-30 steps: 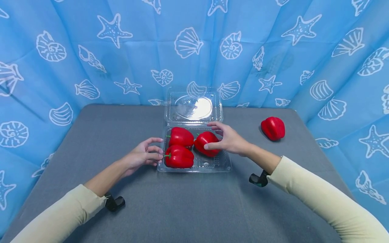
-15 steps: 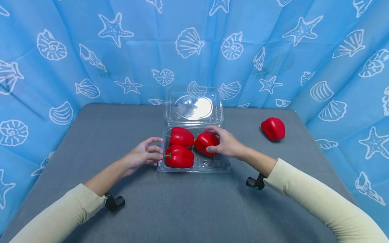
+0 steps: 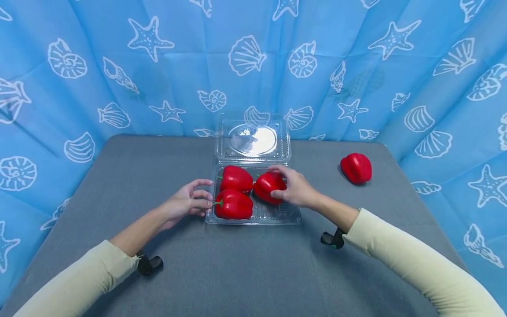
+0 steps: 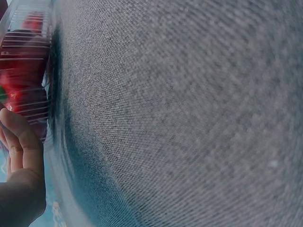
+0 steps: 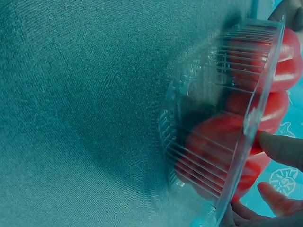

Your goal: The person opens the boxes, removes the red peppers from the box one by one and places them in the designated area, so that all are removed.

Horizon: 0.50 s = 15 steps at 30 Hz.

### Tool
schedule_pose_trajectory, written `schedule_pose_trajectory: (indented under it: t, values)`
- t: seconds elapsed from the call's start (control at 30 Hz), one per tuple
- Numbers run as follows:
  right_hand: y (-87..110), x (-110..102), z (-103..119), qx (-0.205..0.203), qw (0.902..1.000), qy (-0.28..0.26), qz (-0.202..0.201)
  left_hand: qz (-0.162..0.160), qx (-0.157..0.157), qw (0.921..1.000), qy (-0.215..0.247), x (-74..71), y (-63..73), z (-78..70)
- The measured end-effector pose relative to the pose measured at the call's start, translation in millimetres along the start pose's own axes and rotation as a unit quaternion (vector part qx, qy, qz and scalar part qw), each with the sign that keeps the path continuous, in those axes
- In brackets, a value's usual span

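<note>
A clear plastic clamshell box (image 3: 277, 215) stands on the table with its lid (image 3: 253, 138) raised at the back. Two red bell peppers, a rear one (image 3: 236, 178) and a front one (image 3: 234, 204), lie along its left side with green stems pointing left. My right hand (image 3: 295, 189) holds a third red bell pepper (image 3: 267, 187) in the box's right half, thumb at the front and fingers behind. In the right wrist view the thumb (image 5: 284, 149) touches that pepper near the rim. My left hand (image 3: 186, 202) rests its loosely bent fingers against the box's left wall.
Another red bell pepper (image 3: 356, 168) lies on the grey tabletop (image 3: 253, 268) at the far right. A blue curtain (image 3: 253, 57) with white shells and starfish hangs behind the table. Each wrist carries a black camera mount.
My right hand has moved slightly left and its thumb and fingers have closed round the pepper in the box's right half. The left hand has stayed in place.
</note>
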State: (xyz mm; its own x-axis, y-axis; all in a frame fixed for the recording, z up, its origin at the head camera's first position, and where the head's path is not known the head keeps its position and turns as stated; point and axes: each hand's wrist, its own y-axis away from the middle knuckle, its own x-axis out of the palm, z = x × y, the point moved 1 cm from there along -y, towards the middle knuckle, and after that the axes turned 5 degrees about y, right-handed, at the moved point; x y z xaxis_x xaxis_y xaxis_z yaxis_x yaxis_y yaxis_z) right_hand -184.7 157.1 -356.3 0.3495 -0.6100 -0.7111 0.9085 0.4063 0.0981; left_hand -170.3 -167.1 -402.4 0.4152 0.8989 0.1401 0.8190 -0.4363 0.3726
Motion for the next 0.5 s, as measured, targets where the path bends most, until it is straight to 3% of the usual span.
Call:
schedule_pose_trajectory:
  t: [0.5]
  values:
    - [0.7,2.0,-2.1,-0.004,0.9996,0.012,-0.025,-0.010,-0.003,0.9999,-0.001,1.6,0.3,0.7]
